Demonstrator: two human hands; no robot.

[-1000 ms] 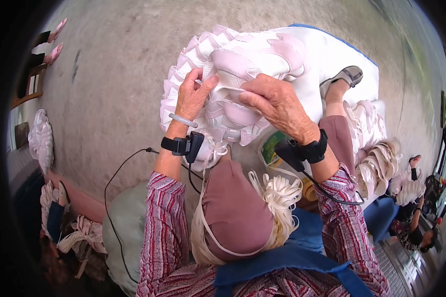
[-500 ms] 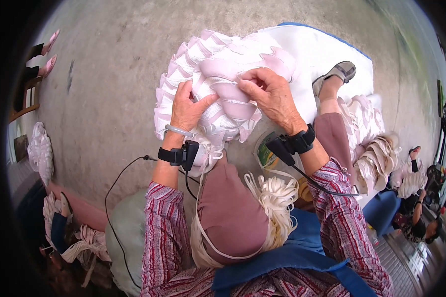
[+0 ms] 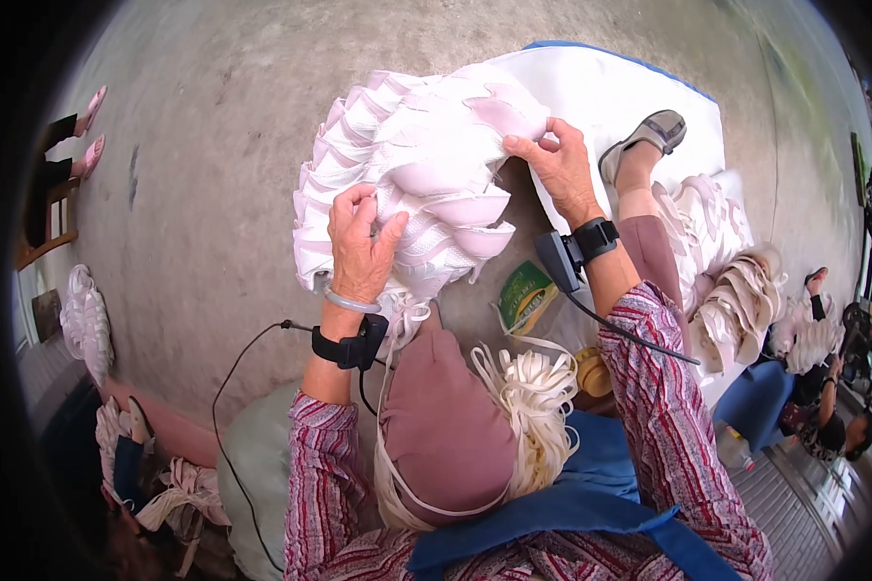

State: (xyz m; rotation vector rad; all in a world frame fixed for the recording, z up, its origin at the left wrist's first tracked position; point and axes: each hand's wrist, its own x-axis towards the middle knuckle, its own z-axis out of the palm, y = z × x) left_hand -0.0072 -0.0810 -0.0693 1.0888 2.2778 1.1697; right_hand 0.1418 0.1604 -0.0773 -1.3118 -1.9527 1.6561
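White padded cups, nested in a stack, are steadied by the left hand; the right hand pinches the far end, both grips closed on them.

left hand fingertips buried in white cup stack, lap hidden by cap

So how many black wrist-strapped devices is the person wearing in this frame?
2: one black device on the wrist of the left hand, one black device on the wrist of the right hand; both hands grip the pink-and-white bundle.
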